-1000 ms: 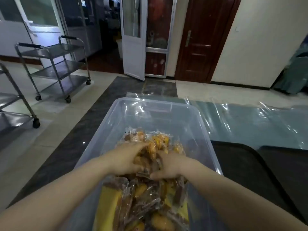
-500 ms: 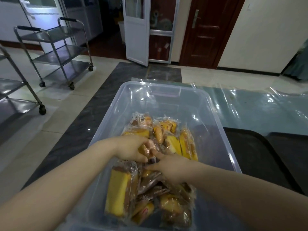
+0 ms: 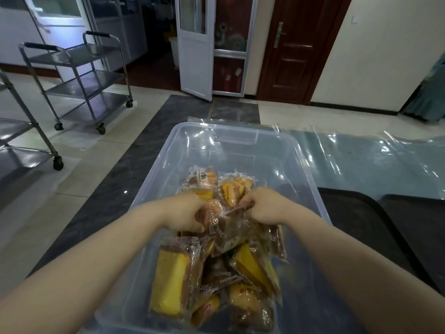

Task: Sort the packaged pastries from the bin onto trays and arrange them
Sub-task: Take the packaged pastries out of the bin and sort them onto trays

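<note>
A clear plastic bin (image 3: 286, 150) in front of me holds several packaged pastries (image 3: 216, 268) in crinkly clear wrappers: yellow cake slices, brown cakes and small buns. Both hands are down in the pile. My left hand (image 3: 186, 214) grips a wrapped bun at the pile's middle. My right hand (image 3: 263, 205) pinches the edge of a brown pastry pack (image 3: 231, 233) that hangs below it. A large yellow cake slice (image 3: 172, 278) lies at the bin's near left. Two dark trays (image 3: 356, 213) sit to the right of the bin.
Clear plastic sheeting (image 3: 361, 160) covers the blue table surface beyond the trays. Two steel wheeled carts (image 3: 77, 80) stand on the tiled floor at the left. A white door and a dark wooden door (image 3: 293, 47) are at the back.
My hands have moved apart over the pile, the right one shifting right with a pack's wrapper edge in its fingers. The camera has tilted down, so more of the bin shows.
</note>
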Demonstrator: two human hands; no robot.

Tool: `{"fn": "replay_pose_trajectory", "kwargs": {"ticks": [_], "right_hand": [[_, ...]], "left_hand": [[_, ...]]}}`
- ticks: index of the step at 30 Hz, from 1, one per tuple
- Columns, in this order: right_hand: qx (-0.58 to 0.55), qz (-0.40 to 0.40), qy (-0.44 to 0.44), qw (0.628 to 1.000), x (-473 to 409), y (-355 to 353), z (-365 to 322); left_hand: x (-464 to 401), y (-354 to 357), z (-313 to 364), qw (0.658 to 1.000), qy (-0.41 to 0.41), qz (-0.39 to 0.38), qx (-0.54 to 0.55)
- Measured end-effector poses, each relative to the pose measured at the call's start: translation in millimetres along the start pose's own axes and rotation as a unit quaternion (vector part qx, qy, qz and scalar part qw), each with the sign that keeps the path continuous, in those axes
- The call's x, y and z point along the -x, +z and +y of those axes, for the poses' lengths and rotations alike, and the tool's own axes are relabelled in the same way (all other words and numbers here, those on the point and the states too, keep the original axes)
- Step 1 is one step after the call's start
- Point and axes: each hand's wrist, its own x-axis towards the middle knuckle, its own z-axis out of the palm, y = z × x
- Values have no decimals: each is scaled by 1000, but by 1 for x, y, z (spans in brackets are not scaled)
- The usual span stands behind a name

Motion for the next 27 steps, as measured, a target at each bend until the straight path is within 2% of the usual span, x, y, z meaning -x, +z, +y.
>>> {"fn": "replay_pose_trajectory", "kwargs": {"ticks": [4,7,10,14,19,24,27], "right_hand": [[-49,70,16,996,4,-10,10],[-105,156,12,982,7,-18,15],[-207,231,-10,951,12,-26,17],[-338,269,-31,901,22,-36,20],[-466,309,-66,826,44,-44,39],[-645,314,-59,694,70,-53,76],[-680,331,-54,652,90,-52,111]], "left_hand": [[3,-7,0,994,-2,84,68],[8,-11,2,980,10,144,139],[11,-13,10,964,17,177,198],[18,-22,25,947,23,250,200],[24,-26,60,938,43,288,189],[10,-10,100,949,33,273,155],[-8,7,113,961,1,251,116]]}}
